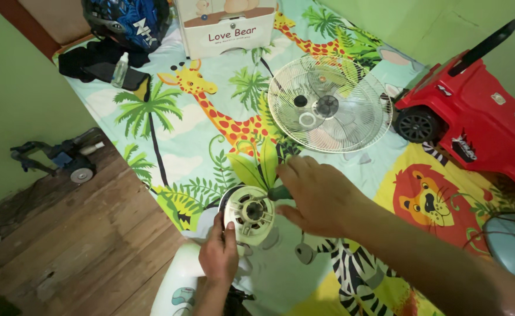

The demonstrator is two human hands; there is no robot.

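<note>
Nearest, left hand [218, 253] grips the rim of the cream fan motor housing [250, 213], low centre over the animal-print mat [199, 146]. Right hand [319, 196] rests beside it, fingers loosely curled, touching its right edge. Farther back lie a white fan grille [329, 104] and red toy car [474, 114].

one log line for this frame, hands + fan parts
left hand: grips fan motor housing | right hand: on housing's right side | fan guard: flat on animal-print mat, apart

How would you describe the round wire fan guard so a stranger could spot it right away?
Start from the red ride-on toy car at the mat's right edge. Just left of it, on the animal-print mat, lies the fan guard: a flat white wire disc, the only see-through thing there.
</note>
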